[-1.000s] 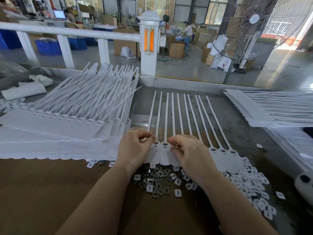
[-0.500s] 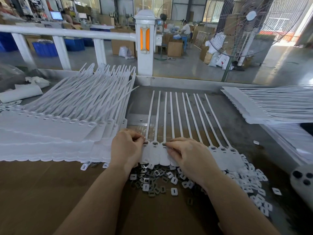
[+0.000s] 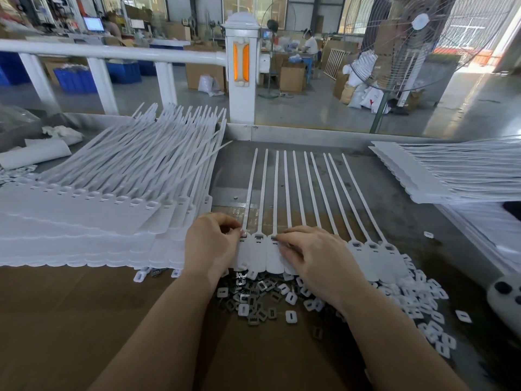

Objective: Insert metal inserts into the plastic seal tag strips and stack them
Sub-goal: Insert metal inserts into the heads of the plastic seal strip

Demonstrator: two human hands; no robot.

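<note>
A white seal tag strip [image 3: 372, 259] lies flat in the middle, its thin tails pointing away from me. My left hand [image 3: 211, 244] has its fingers curled and pinches the head of the leftmost tag. My right hand [image 3: 315, 256] lies over the middle tags. Its index tip and thumb pinch a small dark metal insert [image 3: 274, 237] at the third tag's socket. Loose metal inserts [image 3: 248, 294] lie in a pile just below the strip, between my wrists. The middle tag heads are hidden under my right hand.
A tall stack of tag strips [image 3: 84, 218] fills the left side and another stack [image 3: 451, 179] lies at the right. White plastic caps [image 3: 420, 303] are scattered at the lower right. A white device [image 3: 504, 297] sits at the right edge. A white railing [image 3: 112, 52] runs behind.
My left fingertips have slid a little left onto the first tag's head. My right hand has stayed at the third tag's head. The strip has not moved.
</note>
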